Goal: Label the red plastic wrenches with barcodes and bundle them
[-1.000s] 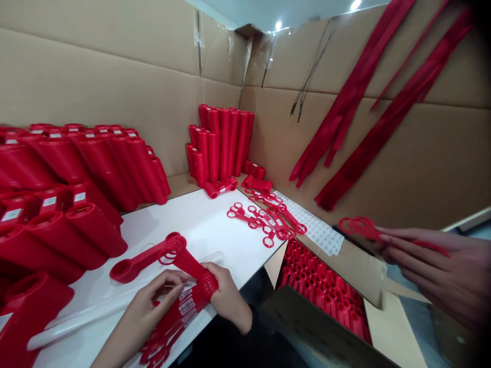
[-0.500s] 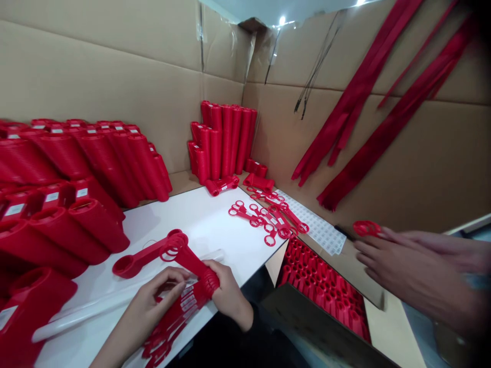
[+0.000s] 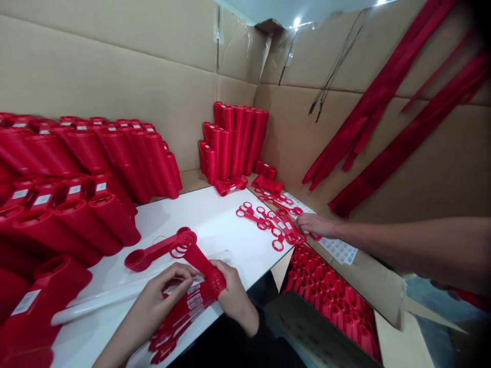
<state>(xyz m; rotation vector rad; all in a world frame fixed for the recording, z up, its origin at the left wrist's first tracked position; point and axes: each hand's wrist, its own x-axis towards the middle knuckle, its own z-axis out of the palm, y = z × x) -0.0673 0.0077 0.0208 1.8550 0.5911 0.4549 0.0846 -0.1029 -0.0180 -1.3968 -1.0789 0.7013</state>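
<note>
My right hand (image 3: 235, 294) is closed round one end of a fanned stack of flat red plastic pieces (image 3: 202, 266) with ring-shaped ends. White labels show on several of the pieces below the grip. My left hand (image 3: 166, 289) hovers at the stack's left edge, thumb and forefinger brought together in a pinch; what is between them, if anything, is too small to make out. Just beyond my hands, a single red piece with a cup-like end (image 3: 153, 254) lies on the white board (image 3: 215, 225). A clear plastic tube or roll (image 3: 76, 313) lies beneath my left forearm.
Nested stacks of red pieces (image 3: 126, 158) line the left side; more stand in the corner (image 3: 240, 143). Loose ringed pieces (image 3: 274, 222) lie by a label sheet (image 3: 341, 251). A co-worker's hand (image 3: 316, 225) reaches there, above an open carton (image 3: 333, 296) of red pieces. Red strips (image 3: 368, 128) hang right.
The co-worker's hand has moved left to the loose pieces and label sheet. My view has shifted slightly, while my two hands keep nearly the same pose on the stack.
</note>
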